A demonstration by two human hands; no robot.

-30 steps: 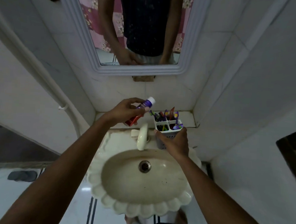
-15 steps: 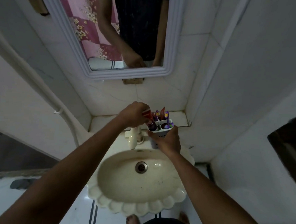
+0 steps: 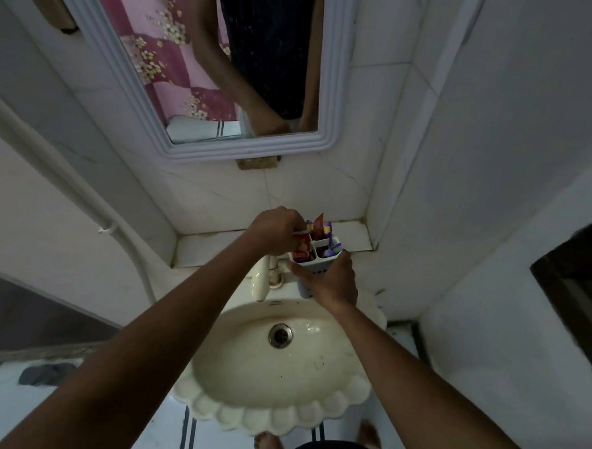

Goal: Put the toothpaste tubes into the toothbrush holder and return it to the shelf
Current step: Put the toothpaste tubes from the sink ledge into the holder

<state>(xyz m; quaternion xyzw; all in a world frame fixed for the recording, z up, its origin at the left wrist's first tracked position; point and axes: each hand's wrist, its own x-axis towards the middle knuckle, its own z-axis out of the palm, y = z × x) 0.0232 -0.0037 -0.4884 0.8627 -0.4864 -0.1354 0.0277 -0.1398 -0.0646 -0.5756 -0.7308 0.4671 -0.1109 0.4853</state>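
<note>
A white slotted toothbrush holder is held at the back rim of the sink, in front of the tiled shelf. My right hand wraps around its lower wall. A red toothpaste tube stands in the holder's left compartment, and my left hand pinches its top end from above. Red and purple packets or tubes stick up from the rear compartments. What lies deeper inside the holder is hidden.
A cream scalloped sink with a drain lies below the hands. A cream tap stands left of the holder. A framed mirror hangs above the shelf. A pipe runs down the left wall. White walls close in on the right.
My left hand carried the toothpaste tube from above the tap over to the holder and pushed it down into the left compartment. My right hand kept its grip on the holder.
</note>
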